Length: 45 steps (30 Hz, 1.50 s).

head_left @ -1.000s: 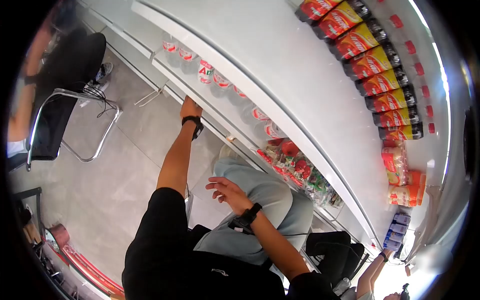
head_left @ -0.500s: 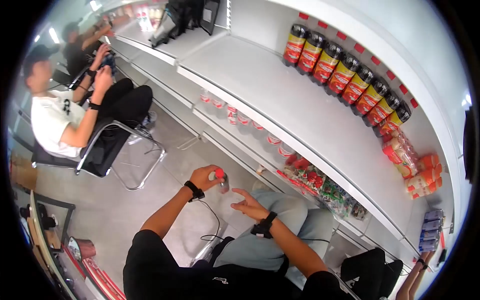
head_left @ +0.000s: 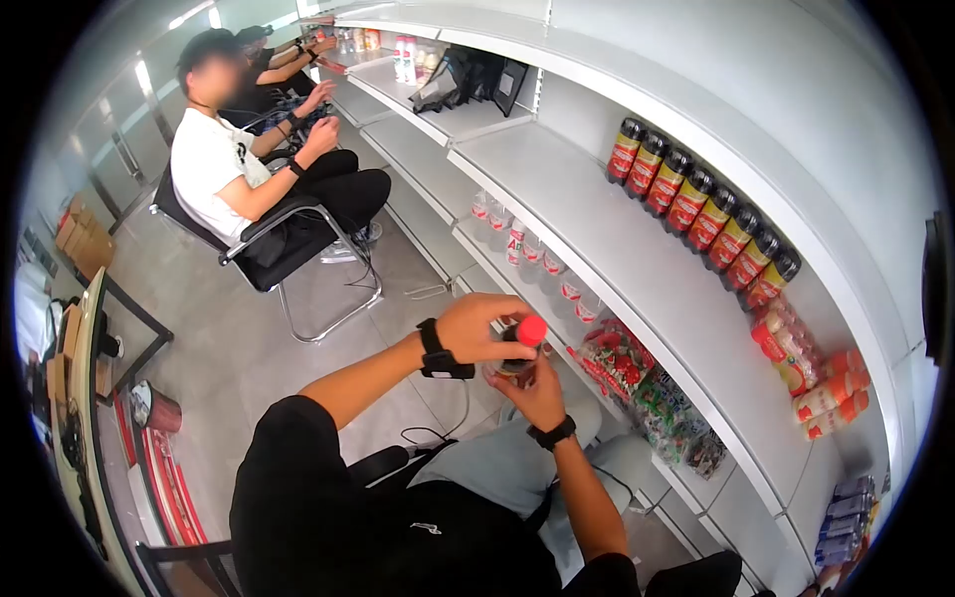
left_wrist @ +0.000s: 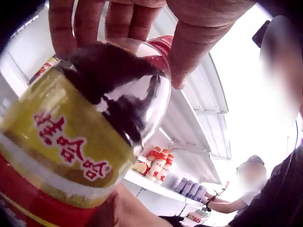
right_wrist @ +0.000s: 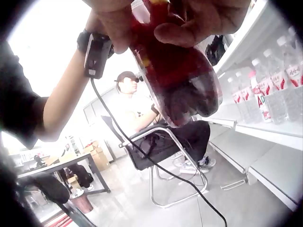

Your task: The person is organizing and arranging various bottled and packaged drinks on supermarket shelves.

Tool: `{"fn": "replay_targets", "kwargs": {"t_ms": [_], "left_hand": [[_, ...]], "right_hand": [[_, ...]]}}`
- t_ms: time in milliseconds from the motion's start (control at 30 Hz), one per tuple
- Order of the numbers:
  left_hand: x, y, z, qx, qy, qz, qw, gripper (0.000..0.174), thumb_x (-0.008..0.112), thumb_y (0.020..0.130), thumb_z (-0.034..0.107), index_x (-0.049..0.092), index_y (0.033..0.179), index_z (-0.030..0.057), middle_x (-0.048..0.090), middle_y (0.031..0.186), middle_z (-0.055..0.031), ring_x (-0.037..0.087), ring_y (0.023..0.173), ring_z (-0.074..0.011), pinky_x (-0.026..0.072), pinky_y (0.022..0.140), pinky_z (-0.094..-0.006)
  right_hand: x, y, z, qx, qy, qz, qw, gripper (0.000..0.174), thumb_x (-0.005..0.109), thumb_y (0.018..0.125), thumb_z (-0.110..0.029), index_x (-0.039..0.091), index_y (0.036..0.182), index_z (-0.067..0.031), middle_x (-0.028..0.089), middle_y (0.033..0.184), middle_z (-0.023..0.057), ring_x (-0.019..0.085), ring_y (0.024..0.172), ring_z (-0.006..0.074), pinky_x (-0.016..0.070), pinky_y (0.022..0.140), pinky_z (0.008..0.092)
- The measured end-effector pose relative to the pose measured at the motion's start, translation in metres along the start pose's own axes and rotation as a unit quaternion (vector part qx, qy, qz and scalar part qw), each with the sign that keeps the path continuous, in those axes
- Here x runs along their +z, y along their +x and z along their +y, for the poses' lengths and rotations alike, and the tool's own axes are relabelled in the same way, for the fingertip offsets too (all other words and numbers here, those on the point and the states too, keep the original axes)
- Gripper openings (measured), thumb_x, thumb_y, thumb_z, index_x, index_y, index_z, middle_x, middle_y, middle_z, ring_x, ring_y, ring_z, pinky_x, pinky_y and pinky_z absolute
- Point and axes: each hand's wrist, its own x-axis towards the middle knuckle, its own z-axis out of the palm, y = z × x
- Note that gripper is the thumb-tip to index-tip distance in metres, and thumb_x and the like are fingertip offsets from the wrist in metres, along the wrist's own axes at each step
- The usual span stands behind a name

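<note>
A soda bottle (head_left: pixel 530 330) with a red cap and dark contents is held in front of my lap, between both hands. My left hand (head_left: pixel 477 328) grips it around the neck and shoulder, just below the cap. Lower on the body, my right hand (head_left: pixel 537 395) holds it with thumb and fingers. In the left wrist view the yellow and red label (left_wrist: pixel 71 142) carries white-edged red characters. The bottle's lobed base (right_wrist: pixel 189 101) shows free of the fingers in the right wrist view.
A row of similar bottles (head_left: pixel 686 204) stands on the upper shelf (head_left: pixel 597 224). Clear bottles (head_left: pixel 552 264) and bagged goods (head_left: pixel 617 358) occupy the lower shelf. A seated person (head_left: pixel 214 169) is at the left. A cable (right_wrist: pixel 165 168) hangs from the left wrist device.
My left hand has left the lower shelf's edge and brought a soda bottle over my lap. My right hand, loose before, now holds it too. The head view has swung left.
</note>
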Motion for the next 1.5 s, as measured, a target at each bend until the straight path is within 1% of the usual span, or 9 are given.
{"fn": "replay_targets", "kwargs": {"t_ms": [33,167,200,267,333,633,867,1167,1500], "left_hand": [[0.004,0.002,0.003,0.004,-0.028,0.000,1.000,0.035,0.076,0.074,0.024,0.062,0.098,0.0033,0.066,0.089,-0.0086,0.062,0.081,-0.0193,0.0483,0.076,-0.0306],[0.028,-0.007,-0.007,-0.006,-0.215,-0.016,0.976,0.072,0.074,0.076,0.024,0.038,0.136,0.0069,0.045,0.135,-0.0105,0.047,0.121,-0.0236,0.0376,0.100,-0.0354],[0.027,-0.011,-0.013,-0.033,-0.223,-0.082,0.971,0.089,0.075,0.076,0.022,0.020,0.144,0.0085,0.029,0.147,-0.0106,0.034,0.132,-0.0263,0.0300,0.106,-0.0382],[0.044,-0.024,-0.022,-0.048,-0.173,-0.103,0.978,0.087,0.073,0.077,0.022,0.020,0.144,0.0062,0.033,0.143,-0.0121,0.038,0.129,-0.0255,0.0308,0.106,-0.0382],[0.063,-0.033,-0.019,-0.059,-0.170,-0.115,0.977,0.085,0.074,0.076,0.020,0.023,0.142,0.0028,0.040,0.138,-0.0155,0.042,0.126,-0.0257,0.0321,0.105,-0.0379],[0.117,-0.040,-0.032,-0.050,-0.091,0.071,0.992,0.068,0.076,0.074,0.023,0.040,0.127,0.0026,0.057,0.115,-0.0165,0.056,0.108,-0.0253,0.0439,0.091,-0.0364],[0.059,0.003,-0.029,-0.064,-0.079,0.104,0.989,0.068,0.077,0.073,0.024,0.040,0.127,0.0030,0.057,0.114,-0.0125,0.056,0.105,-0.0205,0.0430,0.092,-0.0347],[-0.011,0.125,-0.102,-0.089,-0.161,0.081,0.980,0.071,0.076,0.075,0.022,0.037,0.131,0.0051,0.051,0.124,-0.0089,0.052,0.111,-0.0209,0.0422,0.096,-0.0376],[0.001,0.190,-0.178,-0.130,-0.127,0.110,0.977,0.080,0.081,0.069,0.027,0.037,0.132,0.0049,0.054,0.121,-0.0105,0.053,0.111,-0.0230,0.0442,0.095,-0.0353]], "right_hand": [[-0.005,-0.004,-0.002,-0.005,0.017,0.011,1.000,0.052,0.081,0.069,-0.018,0.053,0.110,-0.0023,0.063,0.077,0.0015,0.055,0.064,0.0074,0.0441,0.057,0.0226],[-0.028,-0.024,0.008,-0.016,0.090,0.059,0.994,0.050,0.081,0.068,-0.016,0.054,0.108,-0.0020,0.064,0.083,0.0024,0.055,0.065,0.0061,0.0435,0.057,0.0210],[-0.034,-0.027,0.010,-0.015,0.104,0.066,0.992,0.050,0.081,0.068,-0.015,0.054,0.108,-0.0021,0.064,0.085,0.0021,0.055,0.066,0.0056,0.0431,0.057,0.0206],[-0.039,-0.031,-0.005,-0.021,0.218,0.093,0.971,0.048,0.081,0.069,-0.013,0.055,0.107,-0.0027,0.062,0.087,0.0000,0.050,0.065,0.0036,0.0400,0.057,0.0183],[-0.049,-0.033,-0.002,-0.030,0.183,0.111,0.976,0.047,0.080,0.069,-0.012,0.055,0.107,-0.0029,0.060,0.085,-0.0010,0.048,0.064,0.0034,0.0384,0.057,0.0177],[-0.047,-0.034,-0.012,-0.038,0.068,0.098,0.992,0.056,0.076,0.071,-0.008,0.049,0.120,-0.0024,0.051,0.101,0.0041,0.047,0.070,0.0065,0.0381,0.060,0.0196],[-0.062,-0.048,-0.020,-0.001,0.170,0.085,0.982,0.060,0.069,0.078,-0.006,0.042,0.131,-0.0036,0.050,0.128,0.0073,0.050,0.072,0.0055,0.0403,0.063,0.0187],[-0.062,-0.065,0.009,0.054,0.187,0.070,0.978,0.046,0.065,0.081,-0.004,0.049,0.124,-0.0046,0.058,0.114,0.0048,0.052,0.071,0.0054,0.0408,0.061,0.0187],[-0.065,-0.076,0.028,0.092,0.198,0.050,0.975,0.044,0.063,0.082,-0.003,0.048,0.124,-0.0049,0.059,0.111,0.0064,0.052,0.072,0.0059,0.0426,0.065,0.0196]]}}
